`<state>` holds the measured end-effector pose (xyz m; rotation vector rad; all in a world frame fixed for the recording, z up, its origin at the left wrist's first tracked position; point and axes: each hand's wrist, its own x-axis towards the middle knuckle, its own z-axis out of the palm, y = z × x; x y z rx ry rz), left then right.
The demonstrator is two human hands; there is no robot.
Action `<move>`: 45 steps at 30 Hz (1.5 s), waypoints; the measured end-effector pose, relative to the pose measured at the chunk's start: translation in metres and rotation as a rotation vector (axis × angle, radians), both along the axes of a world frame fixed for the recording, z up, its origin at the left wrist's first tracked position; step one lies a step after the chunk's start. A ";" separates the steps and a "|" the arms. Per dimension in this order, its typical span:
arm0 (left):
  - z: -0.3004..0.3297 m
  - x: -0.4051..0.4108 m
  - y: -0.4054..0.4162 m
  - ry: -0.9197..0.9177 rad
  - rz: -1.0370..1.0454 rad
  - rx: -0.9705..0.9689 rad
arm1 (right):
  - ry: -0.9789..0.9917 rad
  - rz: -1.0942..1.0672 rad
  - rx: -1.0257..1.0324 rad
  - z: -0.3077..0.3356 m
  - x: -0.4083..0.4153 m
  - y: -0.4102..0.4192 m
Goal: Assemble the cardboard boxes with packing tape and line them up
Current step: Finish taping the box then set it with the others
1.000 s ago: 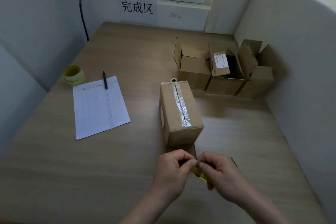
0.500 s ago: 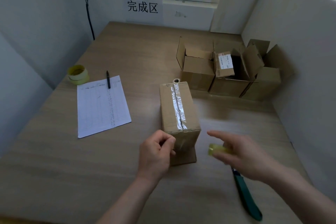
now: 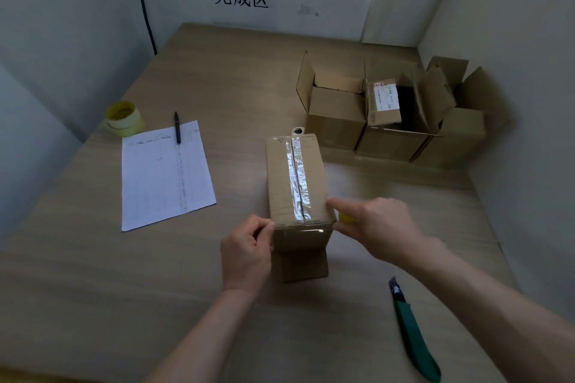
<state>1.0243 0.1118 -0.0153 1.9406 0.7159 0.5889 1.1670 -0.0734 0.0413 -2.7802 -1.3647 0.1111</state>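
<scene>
A taped cardboard box [image 3: 280,177] stands mid-table, a silvery tape strip running along its top seam. A loose flap [image 3: 305,264] lies on the table at its near end. My left hand [image 3: 245,252] is at the box's near left corner, thumb and fingers pinching a clear tape end against it. My right hand [image 3: 382,227] holds a small yellow tape roll [image 3: 345,218] at the near right corner, index finger stretched onto the box top. A shiny band of tape spans the near face between both hands.
A green utility knife [image 3: 410,333] lies near right. A printed sheet [image 3: 165,174] with a pen [image 3: 177,127] and stacked yellow tape rolls [image 3: 124,118] sit at left. Open cardboard boxes [image 3: 336,115] stand in a row at the far right by the wall.
Both hands left the spot in front of the box and went to its near corners. The right hand carried the roll rightward, drawing tape across the near face.
</scene>
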 end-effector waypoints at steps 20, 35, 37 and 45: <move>0.000 0.041 0.025 0.338 -0.471 0.634 | 0.065 0.120 0.245 -0.047 0.025 -0.011; -0.020 0.067 0.029 0.235 -0.813 0.869 | 0.169 0.238 0.396 -0.056 0.036 -0.010; -0.017 0.068 0.026 0.282 -0.821 0.975 | 0.157 0.207 0.407 -0.059 0.035 -0.011; 0.034 0.102 -0.008 0.303 -0.976 1.066 | 0.362 -0.064 0.311 -0.047 0.021 -0.021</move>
